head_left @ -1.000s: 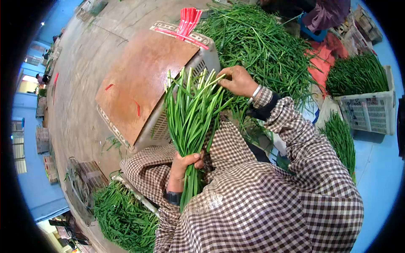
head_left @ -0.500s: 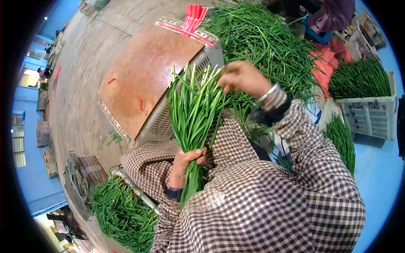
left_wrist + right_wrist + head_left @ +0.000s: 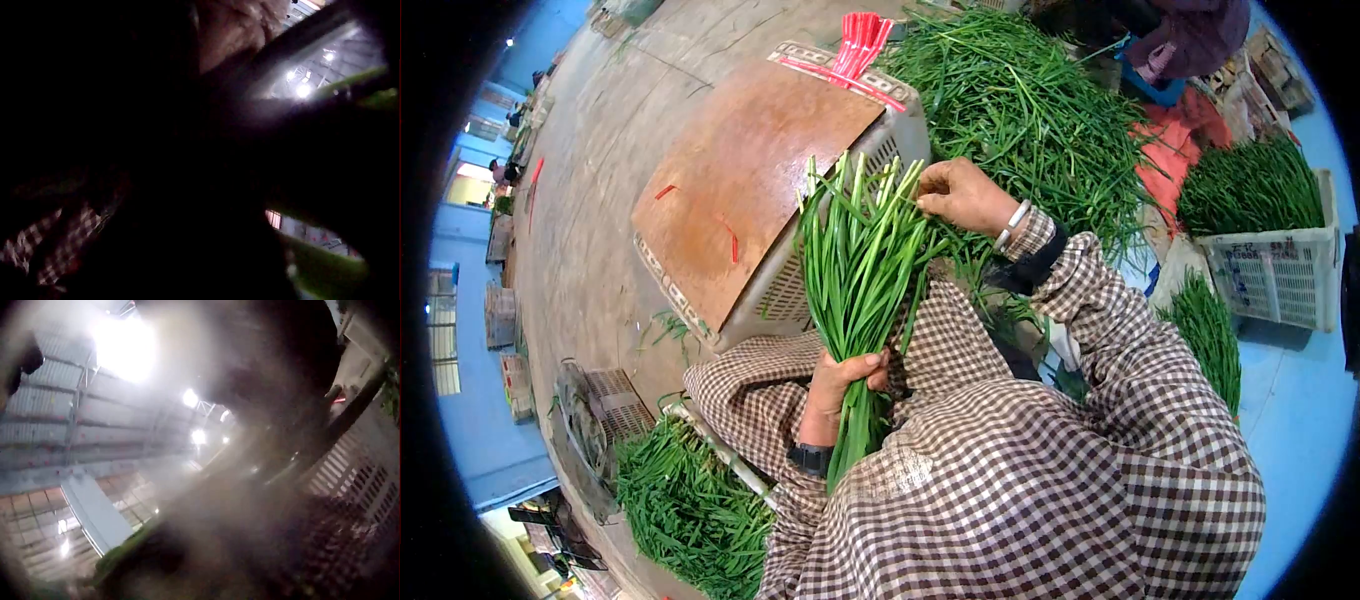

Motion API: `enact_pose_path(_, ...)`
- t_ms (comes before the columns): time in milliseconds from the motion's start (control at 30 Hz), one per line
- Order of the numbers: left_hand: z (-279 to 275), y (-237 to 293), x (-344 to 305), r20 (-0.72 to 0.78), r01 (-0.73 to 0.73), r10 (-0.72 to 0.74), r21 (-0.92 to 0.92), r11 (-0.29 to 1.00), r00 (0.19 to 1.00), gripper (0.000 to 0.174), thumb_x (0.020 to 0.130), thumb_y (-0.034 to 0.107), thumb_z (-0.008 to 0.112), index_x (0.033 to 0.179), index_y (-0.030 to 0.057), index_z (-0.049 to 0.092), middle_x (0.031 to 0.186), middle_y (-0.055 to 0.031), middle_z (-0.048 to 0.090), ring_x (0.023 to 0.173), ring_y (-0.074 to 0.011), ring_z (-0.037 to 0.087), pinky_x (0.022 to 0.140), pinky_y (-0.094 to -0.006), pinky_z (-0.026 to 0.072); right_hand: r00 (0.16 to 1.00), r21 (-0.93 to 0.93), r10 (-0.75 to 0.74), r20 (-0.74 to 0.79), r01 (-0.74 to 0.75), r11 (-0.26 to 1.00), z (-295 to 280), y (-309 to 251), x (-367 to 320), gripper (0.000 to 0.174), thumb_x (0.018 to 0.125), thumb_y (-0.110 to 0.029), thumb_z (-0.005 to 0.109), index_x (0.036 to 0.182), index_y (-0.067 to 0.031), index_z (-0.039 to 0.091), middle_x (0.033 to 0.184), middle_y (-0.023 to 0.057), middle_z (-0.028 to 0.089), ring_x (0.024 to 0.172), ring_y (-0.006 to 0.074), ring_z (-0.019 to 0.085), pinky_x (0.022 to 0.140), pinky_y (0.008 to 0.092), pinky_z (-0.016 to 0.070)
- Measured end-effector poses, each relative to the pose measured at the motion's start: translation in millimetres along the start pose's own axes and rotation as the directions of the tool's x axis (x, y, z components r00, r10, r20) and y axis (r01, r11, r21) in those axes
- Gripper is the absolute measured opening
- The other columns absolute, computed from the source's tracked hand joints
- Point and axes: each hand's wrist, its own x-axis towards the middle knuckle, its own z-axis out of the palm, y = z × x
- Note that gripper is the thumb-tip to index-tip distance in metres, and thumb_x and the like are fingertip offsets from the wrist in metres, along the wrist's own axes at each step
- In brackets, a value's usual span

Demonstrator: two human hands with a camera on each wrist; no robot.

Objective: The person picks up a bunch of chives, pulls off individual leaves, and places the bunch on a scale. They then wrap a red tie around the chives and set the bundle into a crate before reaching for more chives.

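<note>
In the head view a bunch of long green stalks [image 3: 862,265] stands over the lap, pale ends up. The left hand [image 3: 840,390] grips it low down, thumb across the front, leaves hanging below the fist. At the bunch's upper right the right hand [image 3: 968,194] has thumb and forefinger bent together at a pale stalk end. The left wrist view is mostly dark, with a patch of skin [image 3: 234,31] at the top. The right wrist view is blurred, showing crate slots [image 3: 350,472] at the right.
A brown board [image 3: 750,170] lies on an upturned crate, with red ties [image 3: 862,45] at its far end. Behind the right hand spreads a large heap of stalks [image 3: 1010,100]. More greens [image 3: 690,510] lie at lower left; a white crate [image 3: 1275,280] of greens stands at right.
Half a second ago the right hand was blurred and slightly higher; it has come down to the stalk ends. The left hand keeps its grip on the bunch.
</note>
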Motion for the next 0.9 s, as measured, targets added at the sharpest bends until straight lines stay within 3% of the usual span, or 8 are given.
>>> enact_pose_path(67, 1.4, 1.8, -1.2, -0.003, -0.005, 0.005, 0.032, 0.999, 1.0, 0.039, 0.072, 0.006, 0.066, 0.106, -0.0023, 0.047, 0.079, -0.0136, 0.054, 0.052, -0.0155, 0.046, 0.048, -0.0294, 0.0379, 0.986, -0.312, -0.16, 0.038, 0.164, 0.936, -10.1, 2.2, 0.8, 0.021, 0.072, -0.015, 0.06, 0.09, -0.0037, 0.062, 0.079, 0.0173, 0.062, 0.073, 0.0324, 0.061, 0.068, 0.0413, 0.0487)
enact_pose_path(233, 3.4, 2.2, -0.5, -0.011, 0.012, -0.012, -0.054, 0.998, 1.0, 0.036, 0.07, 0.001, 0.067, 0.101, -0.0003, 0.049, 0.072, -0.0109, 0.055, 0.05, -0.0155, 0.049, 0.044, -0.027, 0.0411, 0.983, -0.595, -0.183, 0.021, 0.159, 0.788, -44.3, 9.4, 18.0, 0.017, 0.077, -0.014, 0.056, 0.091, -0.0061, 0.061, 0.078, 0.017, 0.062, 0.074, 0.0328, 0.061, 0.069, 0.043, 0.0491)
enact_pose_path(300, 2.4, 2.2, 0.2, 0.01, 0.002, -0.002, -0.019, 1.0, 1.0, 0.035, 0.07, 0.001, 0.067, 0.1, -0.0006, 0.05, 0.072, -0.0107, 0.056, 0.05, -0.0153, 0.049, 0.044, -0.0272, 0.041, 0.965, -0.708, -0.188, -0.18, 0.006, 0.706, -67.1, 27.0, 33.0, 0.019, 0.078, -0.014, 0.055, 0.094, -0.0054, 0.06, 0.085, 0.0179, 0.062, 0.076, 0.0328, 0.061, 0.069, 0.0439, 0.0493)
enact_pose_path(400, -2.1, 0.2, 2.1, 0.007, 0.011, -0.011, 0.009, 1.0, 1.0, 0.035, 0.068, 0.001, 0.066, 0.1, -0.0004, 0.051, 0.073, -0.0103, 0.056, 0.05, -0.015, 0.049, 0.044, -0.0271, 0.041, 0.909, -0.79, 0.233, -0.345, -0.415, 0.451, -99.3, 34.6, 49.5, 0.031, 0.081, -0.021, 0.056, 0.103, 0.0008, 0.057, 0.101, 0.0176, 0.061, 0.088, 0.0319, 0.061, 0.076, 0.0423, 0.0504)
enact_pose_path(500, -0.8, 2.6, 2.3, 0.007, -0.032, 0.032, 0.125, 0.992, 0.999, 0.034, 0.07, 0.005, 0.067, 0.1, -0.0027, 0.051, 0.074, -0.0113, 0.055, 0.05, -0.0152, 0.047, 0.046, -0.0293, 0.0385, 0.944, -0.773, -0.092, -0.317, -0.201, 0.601, -72.8, 18.6, 45.5, 0.035, 0.081, -0.025, 0.058, 0.105, 0.0002, 0.059, 0.095, 0.0189, 0.062, 0.085, 0.0311, 0.061, 0.079, 0.0382, 0.0494)
enact_pose_path(567, -0.3, 1.6, 3.3, -0.02, -0.025, 0.028, 0.141, 0.99, 0.999, 0.035, 0.07, 0.004, 0.068, 0.099, -0.0031, 0.051, 0.072, -0.0111, 0.056, 0.05, -0.0159, 0.048, 0.045, -0.0296, 0.0386, 0.995, -0.523, -0.102, -0.02, 0.077, 0.849, -55.0, 0.8, 55.3, 0.042, 0.079, -0.028, 0.063, 0.107, 0.0024, 0.058, 0.101, 0.0188, 0.062, 0.087, 0.0256, 0.061, 0.081, 0.0352, 0.0486)
enact_pose_path(633, 0.0, 1.2, 3.8, -0.024, -0.022, 0.026, 0.144, 0.989, 0.999, 0.035, 0.07, 0.003, 0.067, 0.1, -0.0034, 0.051, 0.072, -0.0109, 0.056, 0.05, -0.0161, 0.049, 0.045, -0.0294, 0.0386, 0.968, -0.433, -0.07, 0.24, 0.171, 0.885, -31.3, -15.2, 61.5, 0.037, 0.076, -0.029, 0.066, 0.096, 0.0025, 0.06, 0.091, 0.0162, 0.063, 0.08, 0.0251, 0.061, 0.074, 0.033, 0.0487)
enact_pose_path(900, -0.9, -1.6, -0.3, -0.028, -0.109, 0.122, 0.289, 0.951, 0.992, 0.035, 0.071, 0.007, 0.071, 0.099, -0.0029, 0.052, 0.075, -0.0124, 0.06, 0.052, -0.0176, 0.053, 0.044, -0.0291, 0.0426, 0.969, -0.585, -0.244, 0.027, 0.214, 0.782, -16.4, -7.8, 28.9, 0.019, 0.075, -0.019, 0.063, 0.082, -0.0027, 0.056, 0.074, 0.0177, 0.06, 0.074, 0.0341, 0.061, 0.068, 0.0435, 0.0478)
